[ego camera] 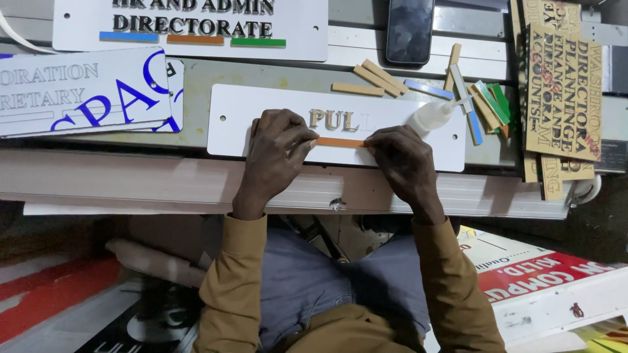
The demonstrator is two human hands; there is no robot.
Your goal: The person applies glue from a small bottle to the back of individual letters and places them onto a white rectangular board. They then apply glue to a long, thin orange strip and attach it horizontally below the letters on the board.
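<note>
- White rectangular plate [275, 140] lying flat on the workbench [163, 183], long side parallel to the bench's front edge, its near edge set back a little from that edge.
- Screw holes near the plate's short ends, both uncovered; bare white surface open to the left of the left hand [275, 153] and to the right of the right hand [405, 160].
- Orange strip [340, 142] lying flat along the plate's lower half, just beneath a row of raised metallic letters [333, 119], parallel to the near edge.
- Left hand pressed over the strip's left end, fingertips [313, 140] pinching it there; right hand doing the same at the strip's right end, fingertips [369, 142] touching it.
- Strip spanning the gap between both hands, middle part uncovered; both hands closed on the strip, wrists resting over the bench's front lip.
- White squeeze bottle [428, 117] lying tilted just beyond the right hand, its body on the plate's upper right part, nozzle pointing right.
- Loose coloured strips [487, 104] and plain wooden ones [369, 80] scattered past the plate's far edge, well clear of the hands.
- Dark phone [409, 29] further back; other white sign boards [85, 88] crowding the left and rear, a tan lettered sheet [566, 91] bounding the right side.
</note>
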